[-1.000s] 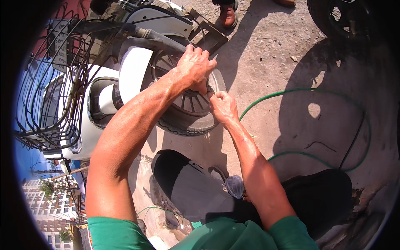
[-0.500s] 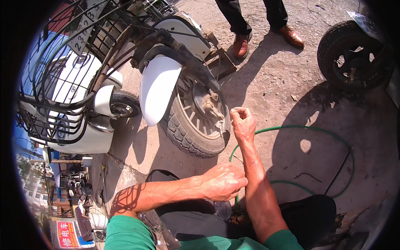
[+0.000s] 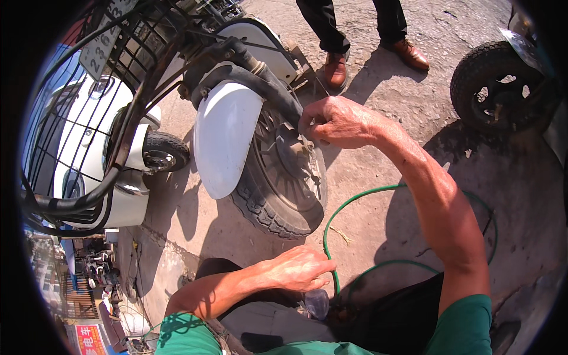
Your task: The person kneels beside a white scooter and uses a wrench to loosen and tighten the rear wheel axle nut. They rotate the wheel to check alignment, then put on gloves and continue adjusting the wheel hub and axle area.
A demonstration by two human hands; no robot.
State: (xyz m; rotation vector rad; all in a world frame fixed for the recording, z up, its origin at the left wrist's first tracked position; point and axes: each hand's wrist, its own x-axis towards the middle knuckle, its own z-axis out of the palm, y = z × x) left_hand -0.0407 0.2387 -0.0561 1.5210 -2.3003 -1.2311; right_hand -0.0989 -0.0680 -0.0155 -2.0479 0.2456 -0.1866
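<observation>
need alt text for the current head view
A person's right hand is by the fork of a wheel with a white fender, left hand over the lap. A green hose loops on the ground; someone in brown shoes stands beyond.

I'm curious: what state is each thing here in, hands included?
Right bare hand: partly curled, at the dark metal fork; grip unclear.
Left bare hand: partly curled, above dark trousers.
Spoked wheel with dark rubber tyre: mounted on the fork.
White curved mudguard: fitted over the wheel.
Thin green hose: loosely looped on pale ground.
Brown leather shoes: on someone's feet, resting on the ground.
</observation>
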